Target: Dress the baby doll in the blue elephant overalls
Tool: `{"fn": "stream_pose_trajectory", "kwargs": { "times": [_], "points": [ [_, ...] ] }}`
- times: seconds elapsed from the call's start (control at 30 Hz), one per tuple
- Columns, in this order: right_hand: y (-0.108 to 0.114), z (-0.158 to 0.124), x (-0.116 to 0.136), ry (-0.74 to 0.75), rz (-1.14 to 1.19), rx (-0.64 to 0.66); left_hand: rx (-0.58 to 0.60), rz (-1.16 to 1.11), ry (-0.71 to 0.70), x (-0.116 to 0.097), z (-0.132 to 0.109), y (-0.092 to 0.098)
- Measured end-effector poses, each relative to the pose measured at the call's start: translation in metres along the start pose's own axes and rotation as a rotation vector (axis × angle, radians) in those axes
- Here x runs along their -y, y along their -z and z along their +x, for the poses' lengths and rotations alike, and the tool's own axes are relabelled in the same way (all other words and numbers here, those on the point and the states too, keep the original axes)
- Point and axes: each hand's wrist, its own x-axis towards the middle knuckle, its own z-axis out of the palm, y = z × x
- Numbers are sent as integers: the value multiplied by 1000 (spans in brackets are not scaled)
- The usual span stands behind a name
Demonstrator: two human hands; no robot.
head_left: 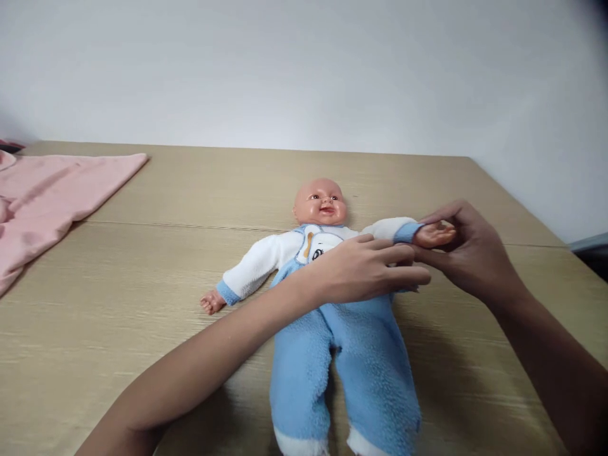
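Note:
A baby doll with a bald head lies on its back on the table. It wears a fuzzy blue and white romper with an animal face on the chest, partly hidden by my hand. My right hand has thumb and fingers around the blue cuff and wrist of the doll's arm on the right, which is stretched out sideways. Across the doll's chest reaches my left hand, its fingers extended and slightly apart, just below that sleeve; its thumb is hidden.
At the left lies a pink cloth, partly outside the view. The light wooden table has a seam across it and ends at a white wall. A dark object shows past the table's right edge.

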Motion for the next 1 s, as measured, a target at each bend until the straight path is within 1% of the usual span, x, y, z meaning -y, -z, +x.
{"fn": "stream_pose_trajectory", "kwargs": {
  "times": [0.07, 0.13, 0.2, 0.23, 0.27, 0.33, 0.4, 0.43, 0.5, 0.53, 0.63, 0.7, 0.8, 0.9, 1.0],
  "points": [
    [-14, 1, -1, 69, 33, 86, -79, 10, -55, 1, -3, -2],
    [-25, -3, -2, 195, 56, 201, -148, -18, -66, 2, -4, -3],
    [-30, -10, -5, 315, 51, 294, -211, -110, -28, 2, -3, -2],
    [-30, -13, -7, 344, 42, 327, -237, -187, 10, 1, -2, -1],
    [-29, -16, -9, 348, 38, 352, -262, -284, 61, 2, -1, 1],
    [-23, -23, -16, 301, 77, 388, -319, -499, 199, 3, 2, 3],
    [-18, -31, -22, 187, 211, 429, -358, -679, 373, 7, 4, 5],
    [-17, -36, -25, 111, 305, 434, -354, -743, 458, 9, 5, 5],
    [-18, -47, -26, -70, 505, 414, -303, -788, 582, 15, 5, 6],
    [-20, -53, -25, -165, 595, 389, -266, -767, 602, 17, 5, 6],
    [-31, -65, -17, -429, 795, 274, -176, -605, 560, 20, 3, 6],
    [-40, -68, -11, -537, 884, 199, -132, -514, 538, 20, 1, 5],
    [-53, -65, -8, -587, 933, 96, -104, -472, 550, 21, -2, 3],
    [-63, -62, -11, -563, 886, 23, -90, -508, 556, 23, -4, -1],
    [-70, -59, -20, -516, 815, -38, -98, -542, 630, 24, -5, -3]
  ]
}}
